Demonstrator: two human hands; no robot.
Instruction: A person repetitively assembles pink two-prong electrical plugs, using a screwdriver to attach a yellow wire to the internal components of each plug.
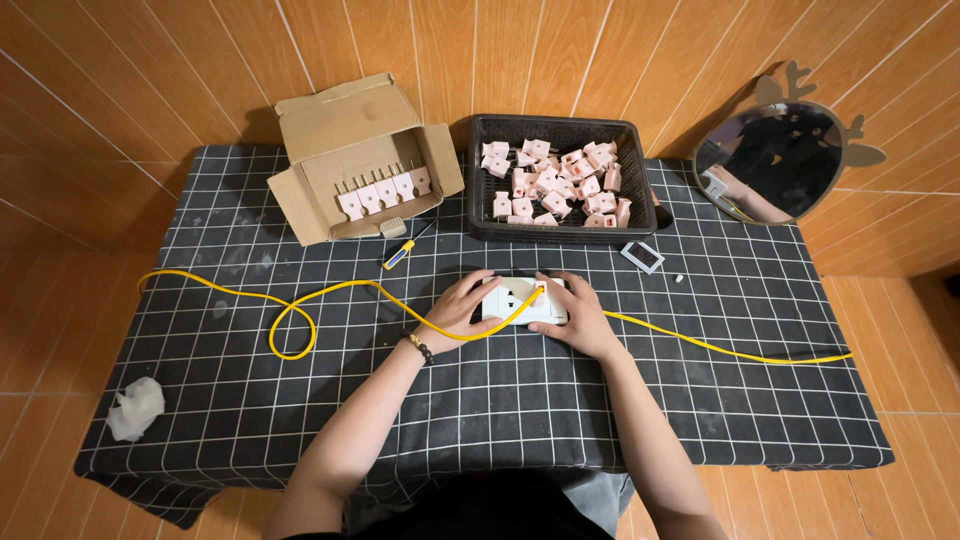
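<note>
Checked cloth [300, 420] covering table below wood-look tiles. Lying at centre: white socket block [520, 298], rigid, light, smooth plastic; best taken by short ends. Left hand [455, 310] and right hand [580, 318] clasping those ends, pressing down. Yellow cable [290, 345], springy, looping left, trailing right. Basket [480, 200] of plugs sitting far.

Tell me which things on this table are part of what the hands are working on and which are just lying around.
In use: left hand, right hand, white socket block, yellow cable.

Lying about: screwdriver, black basket, cardboard box, mirror, crumpled tissue.
</note>
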